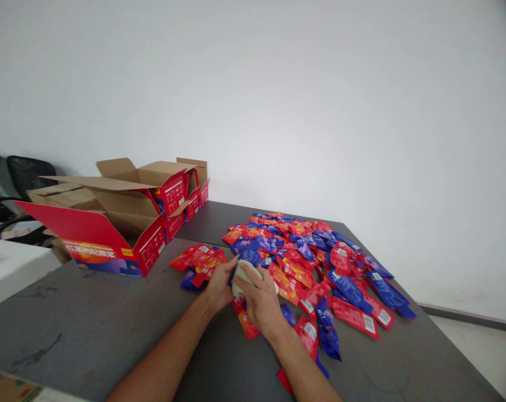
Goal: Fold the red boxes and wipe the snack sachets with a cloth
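Note:
My left hand (219,286) is closed on a blue pouch (250,254), whose upper part sticks out beyond the fingers. My right hand (261,301) presses a folded pale cloth (244,273) against this pouch, and its fingers lie over the cloth. The pouch's lower part is hidden behind the cloth and both hands. Under and beside the hands lie more pouches in red and blue; a red and orange pouch (245,319) is just below them. To the left of my left hand is a small group of red pouches (202,261).
A large pile of red and blue pouches (294,268) spreads over the right of the dark table (123,324). Open red cardboard boxes (150,245) line the left side. A white box (16,268) and black chairs (29,173) are farther left. A white wall rises behind.

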Action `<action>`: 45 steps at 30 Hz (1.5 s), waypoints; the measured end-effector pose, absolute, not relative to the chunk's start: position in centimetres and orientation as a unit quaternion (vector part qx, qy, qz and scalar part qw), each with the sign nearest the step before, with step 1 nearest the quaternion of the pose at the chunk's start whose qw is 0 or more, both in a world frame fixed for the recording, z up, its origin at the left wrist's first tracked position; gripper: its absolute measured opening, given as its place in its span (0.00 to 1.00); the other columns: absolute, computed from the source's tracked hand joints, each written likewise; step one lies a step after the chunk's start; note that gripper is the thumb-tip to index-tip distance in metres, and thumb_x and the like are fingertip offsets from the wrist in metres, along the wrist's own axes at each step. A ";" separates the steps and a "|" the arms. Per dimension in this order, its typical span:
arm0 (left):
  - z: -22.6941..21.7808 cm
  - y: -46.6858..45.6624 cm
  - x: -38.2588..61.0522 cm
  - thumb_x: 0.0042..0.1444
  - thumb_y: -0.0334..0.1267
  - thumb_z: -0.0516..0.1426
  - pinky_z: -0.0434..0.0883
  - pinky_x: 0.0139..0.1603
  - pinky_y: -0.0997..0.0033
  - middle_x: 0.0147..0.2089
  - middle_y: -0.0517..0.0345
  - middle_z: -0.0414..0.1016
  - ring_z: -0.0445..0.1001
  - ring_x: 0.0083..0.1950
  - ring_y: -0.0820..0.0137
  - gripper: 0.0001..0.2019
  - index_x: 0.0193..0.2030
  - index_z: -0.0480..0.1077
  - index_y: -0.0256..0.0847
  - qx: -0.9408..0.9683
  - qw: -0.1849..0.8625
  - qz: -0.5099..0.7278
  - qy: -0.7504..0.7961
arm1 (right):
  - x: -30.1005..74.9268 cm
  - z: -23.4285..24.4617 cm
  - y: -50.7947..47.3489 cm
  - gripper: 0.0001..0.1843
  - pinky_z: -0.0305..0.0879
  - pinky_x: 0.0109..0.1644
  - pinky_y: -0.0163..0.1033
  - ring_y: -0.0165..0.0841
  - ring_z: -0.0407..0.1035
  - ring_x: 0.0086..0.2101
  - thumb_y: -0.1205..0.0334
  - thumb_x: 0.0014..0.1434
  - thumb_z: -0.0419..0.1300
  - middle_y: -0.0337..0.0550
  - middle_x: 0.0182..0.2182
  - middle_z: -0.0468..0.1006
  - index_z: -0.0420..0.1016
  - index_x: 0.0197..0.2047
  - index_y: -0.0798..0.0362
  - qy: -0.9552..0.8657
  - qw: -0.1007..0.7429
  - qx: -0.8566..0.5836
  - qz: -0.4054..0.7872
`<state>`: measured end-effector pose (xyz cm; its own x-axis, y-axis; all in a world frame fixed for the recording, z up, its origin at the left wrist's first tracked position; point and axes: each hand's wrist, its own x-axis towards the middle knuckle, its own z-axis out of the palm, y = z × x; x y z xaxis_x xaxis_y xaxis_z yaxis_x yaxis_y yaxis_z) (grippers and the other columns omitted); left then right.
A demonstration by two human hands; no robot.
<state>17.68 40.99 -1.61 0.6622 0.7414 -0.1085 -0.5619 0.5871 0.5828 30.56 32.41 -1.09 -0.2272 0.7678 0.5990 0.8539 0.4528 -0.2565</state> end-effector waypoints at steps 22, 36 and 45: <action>-1.1 42.3 15.4 0.46 0.31 0.66 0.54 0.70 0.58 0.61 0.49 0.72 0.60 0.69 0.54 0.26 0.54 0.75 0.44 0.613 0.428 0.531 0.400 | 34.2 -2.8 34.2 0.23 0.66 0.53 0.54 0.45 0.64 0.49 0.71 0.56 0.56 0.42 0.61 0.71 0.79 0.52 0.46 -0.654 0.394 -0.636 -0.113; -1.5 41.0 15.9 0.58 0.38 0.55 0.66 0.50 0.59 0.42 0.44 0.79 0.75 0.48 0.55 0.10 0.39 0.76 0.38 0.827 0.112 0.181 0.521 | 33.8 -2.5 33.8 0.23 0.64 0.57 0.54 0.45 0.64 0.49 0.72 0.55 0.57 0.39 0.62 0.70 0.80 0.51 0.45 -0.670 0.356 -0.645 -0.086; -4.7 41.3 16.0 0.49 0.29 0.57 0.65 0.40 0.66 0.38 0.48 0.78 0.75 0.41 0.59 0.09 0.37 0.73 0.40 0.802 0.249 0.231 0.492 | 33.3 -2.3 33.7 0.23 0.64 0.56 0.54 0.45 0.64 0.52 0.73 0.55 0.58 0.43 0.62 0.70 0.80 0.51 0.44 -0.683 0.353 -0.637 -0.058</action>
